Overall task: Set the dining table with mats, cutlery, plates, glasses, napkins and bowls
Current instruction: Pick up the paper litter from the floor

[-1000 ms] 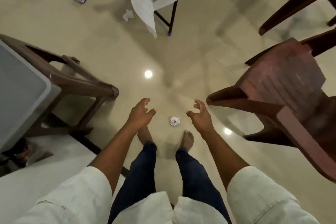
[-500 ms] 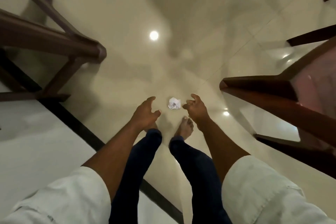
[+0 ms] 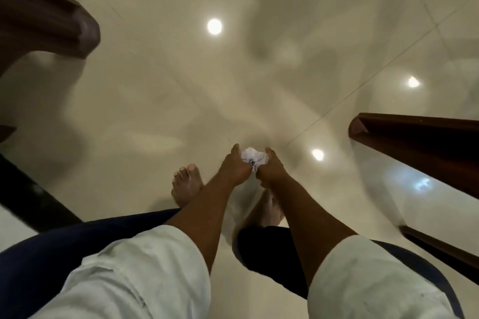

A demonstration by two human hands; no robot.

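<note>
A small crumpled white napkin (image 3: 252, 157) lies low at the glossy cream floor, in front of my bare feet. My left hand (image 3: 233, 167) and my right hand (image 3: 270, 169) reach down side by side and close on the napkin from both sides, fingers curled round it. Most of the napkin shows between the two thumbs; its underside is hidden by my hands. No mats, cutlery, plates, glasses or bowls are in view.
A dark brown chair arm (image 3: 51, 23) juts in at upper left. Another brown chair (image 3: 414, 142) stands at the right, its lower rail near the right edge. A black table leg (image 3: 33, 202) crosses the lower left. The view is blurred.
I have bent much lower toward the floor. Both hands, open and apart before, have come together and taken hold of the crumpled napkin.
</note>
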